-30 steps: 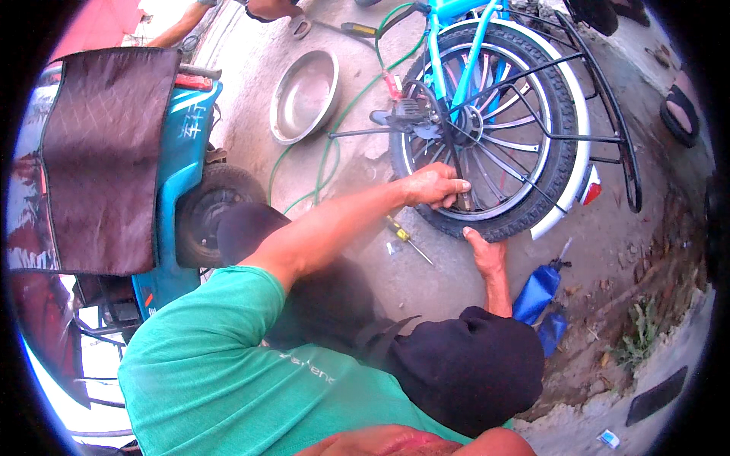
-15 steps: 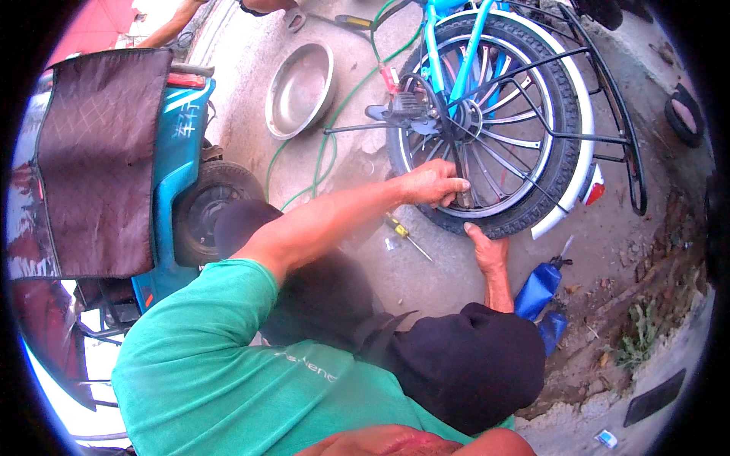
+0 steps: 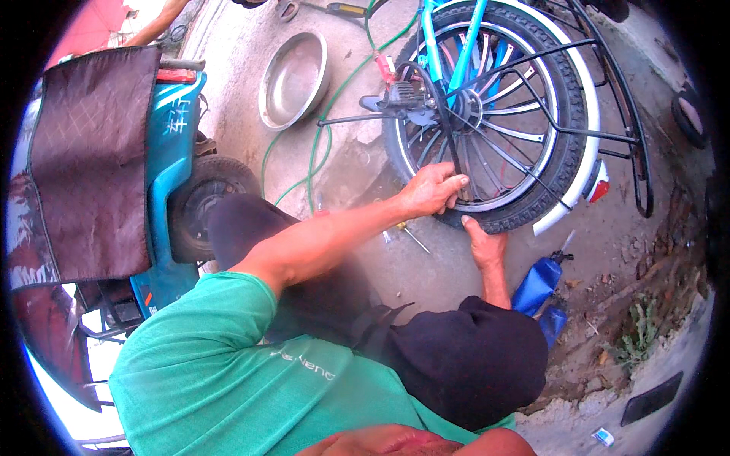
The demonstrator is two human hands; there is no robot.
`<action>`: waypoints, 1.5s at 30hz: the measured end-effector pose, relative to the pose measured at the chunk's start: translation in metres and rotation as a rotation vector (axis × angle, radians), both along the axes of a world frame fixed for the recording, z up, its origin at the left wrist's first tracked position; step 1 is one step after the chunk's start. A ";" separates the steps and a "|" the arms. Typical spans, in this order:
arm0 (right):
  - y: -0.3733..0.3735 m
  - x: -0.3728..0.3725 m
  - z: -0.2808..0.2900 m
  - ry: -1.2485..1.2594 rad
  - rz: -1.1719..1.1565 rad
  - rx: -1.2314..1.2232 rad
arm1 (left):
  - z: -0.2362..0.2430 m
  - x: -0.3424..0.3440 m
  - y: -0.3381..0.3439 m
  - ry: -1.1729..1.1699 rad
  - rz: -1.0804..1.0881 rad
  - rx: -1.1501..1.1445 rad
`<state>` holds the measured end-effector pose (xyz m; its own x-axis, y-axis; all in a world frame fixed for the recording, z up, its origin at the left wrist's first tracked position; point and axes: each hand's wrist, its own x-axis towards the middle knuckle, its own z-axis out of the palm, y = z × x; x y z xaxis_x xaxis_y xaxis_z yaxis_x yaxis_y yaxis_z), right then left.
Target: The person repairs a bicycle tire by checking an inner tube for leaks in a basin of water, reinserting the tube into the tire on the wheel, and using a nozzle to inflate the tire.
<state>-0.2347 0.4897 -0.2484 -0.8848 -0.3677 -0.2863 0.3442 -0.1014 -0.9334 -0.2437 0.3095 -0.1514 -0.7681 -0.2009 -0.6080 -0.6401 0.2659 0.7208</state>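
A blue bicycle's spoked wheel (image 3: 544, 125) with its black knobbly tyre (image 3: 576, 129) lies low before me. At the rim's near-left side, my left hand (image 3: 433, 188) is closed, its thumb stretched along the top, at the lower end of a thin black bar (image 3: 450, 140) that runs down from the hub. What lies inside its curled fingers is partly hidden. My right hand (image 3: 485, 247) grips the tyre's near edge, thumb on top and fingers underneath, out of sight. A screwdriver (image 3: 416, 240) lies on the ground beneath my left forearm, which partly covers its yellow handle.
A metal basin (image 3: 295, 80) and a green hose (image 3: 325, 144) lie left of the wheel. Farther left stands a teal vehicle (image 3: 160, 190) with a brown cover (image 3: 91, 167). A black rack (image 3: 620, 91) frames the wheel's right; a blue bag (image 3: 537, 286) lies by my right knee.
The whole view has shifted slightly. My left forearm now covers more of the screwdriver's handle. Both hands stay at nearly the same places on the wheel.
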 end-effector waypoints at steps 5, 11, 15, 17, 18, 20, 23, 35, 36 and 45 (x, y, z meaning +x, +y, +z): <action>-0.001 0.005 0.001 0.068 -0.001 0.051 | 0.001 -0.002 -0.002 0.034 -0.008 -0.007; -0.006 0.007 0.006 0.075 -0.083 -0.024 | -0.015 -0.001 -0.005 0.076 0.021 0.004; -0.003 0.005 -0.003 0.138 -0.027 0.025 | -0.012 -0.002 -0.001 0.068 0.036 -0.009; -0.002 0.003 -0.008 0.087 -0.025 -0.006 | -0.012 0.000 0.002 0.088 0.046 0.006; -0.002 0.002 -0.007 0.064 -0.021 -0.022 | -0.015 0.001 0.004 0.118 0.052 0.026; -0.001 0.002 -0.002 0.000 0.003 -0.030 | -0.018 0.003 0.003 0.132 0.034 0.028; 0.000 0.000 0.003 0.021 0.018 0.005 | -0.015 -0.001 -0.003 0.103 -0.049 -0.017; -0.001 0.001 0.005 0.068 0.017 0.016 | -0.002 -0.010 -0.010 -0.053 -0.147 -0.028; 0.000 0.001 0.008 0.070 0.020 0.028 | -0.002 -0.010 -0.011 -0.050 -0.153 -0.030; -0.005 0.010 0.000 0.071 -0.085 -0.035 | 0.011 0.000 -0.010 0.065 -0.158 -0.140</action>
<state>-0.2251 0.4852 -0.2487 -0.9306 -0.2993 -0.2106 0.2665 -0.1602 -0.9504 -0.2434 0.2995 -0.1402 -0.8336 -0.1540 -0.5305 -0.5356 0.4600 0.7081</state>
